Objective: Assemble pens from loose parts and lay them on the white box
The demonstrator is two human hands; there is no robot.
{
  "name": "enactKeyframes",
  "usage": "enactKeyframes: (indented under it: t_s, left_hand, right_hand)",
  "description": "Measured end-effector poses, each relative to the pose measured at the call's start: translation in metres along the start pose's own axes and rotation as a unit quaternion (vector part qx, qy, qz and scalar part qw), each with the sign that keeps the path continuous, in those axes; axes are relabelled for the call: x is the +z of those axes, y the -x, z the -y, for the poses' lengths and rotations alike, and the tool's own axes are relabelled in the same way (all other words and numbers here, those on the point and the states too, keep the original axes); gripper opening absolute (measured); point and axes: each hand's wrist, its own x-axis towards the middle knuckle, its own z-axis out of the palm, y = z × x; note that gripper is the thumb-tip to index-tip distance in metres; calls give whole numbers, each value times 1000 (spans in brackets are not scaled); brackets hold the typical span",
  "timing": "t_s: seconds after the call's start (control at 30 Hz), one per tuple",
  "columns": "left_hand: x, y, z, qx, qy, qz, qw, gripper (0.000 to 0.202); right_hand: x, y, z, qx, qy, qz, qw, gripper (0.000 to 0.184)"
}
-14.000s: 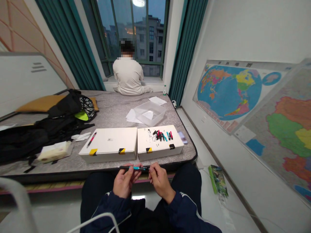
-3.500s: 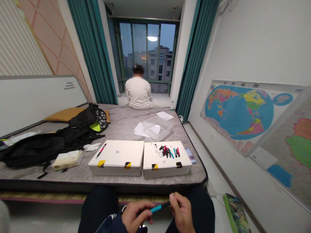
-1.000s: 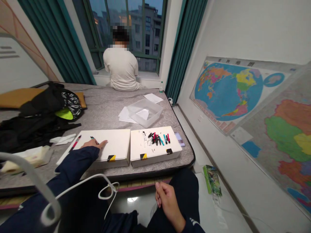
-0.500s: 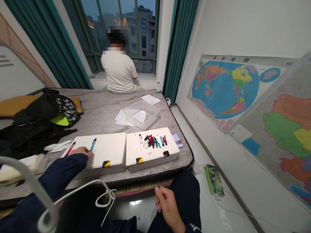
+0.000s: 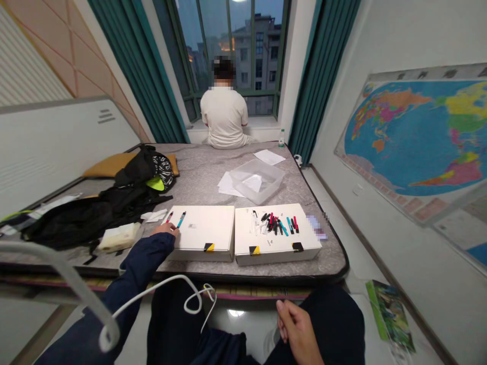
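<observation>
My left hand [image 5: 166, 229] lies stretched forward on the near left corner of a flat white box [image 5: 207, 230] on the bed, fingers loose and holding nothing. Just past its fingertips lie a teal pen [image 5: 181, 219] and a red pen [image 5: 169, 217], both free on the lid. A second white box [image 5: 277, 244] to the right carries a heap of black, red and teal pens and loose pen parts [image 5: 276, 224]. My right hand [image 5: 299, 329] rests on my right thigh with its fingers curled in and nothing in it.
A clear plastic tub [image 5: 256, 180] and loose papers [image 5: 227, 183] sit behind the boxes. Black bags [image 5: 95, 213] and a tissue pack [image 5: 117, 235] lie at left. Another person [image 5: 224, 119] sits facing the window. A world map [image 5: 418, 137] leans right; a booklet [image 5: 391, 314] lies on the floor.
The teal pen, earlier held in both hands at my lap, now lies on the left box. My left hand has drawn back off it; my right hand stays on my thigh.
</observation>
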Motion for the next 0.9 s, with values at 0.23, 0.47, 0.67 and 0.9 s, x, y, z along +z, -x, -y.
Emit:
enactKeyframes:
  t_s: [0.23, 0.47, 0.67, 0.9]
  left_hand:
    - [-2, 4, 16, -10, 5, -17, 1000, 30]
    - [-16, 23, 12, 16, 14, -50, 999, 30]
    - [0, 54, -45, 194, 99, -69, 974, 30]
    - [36, 184, -142, 443, 383, -34, 810, 22]
  right_hand:
    - [18, 3, 8, -6, 11, 27, 1000, 53]
    - [26, 7, 8, -26, 32, 48, 998, 48]
    - [7, -11, 22, -52, 103, 50, 992, 46]
    - [-41, -71, 51, -136, 255, -11, 957, 40]
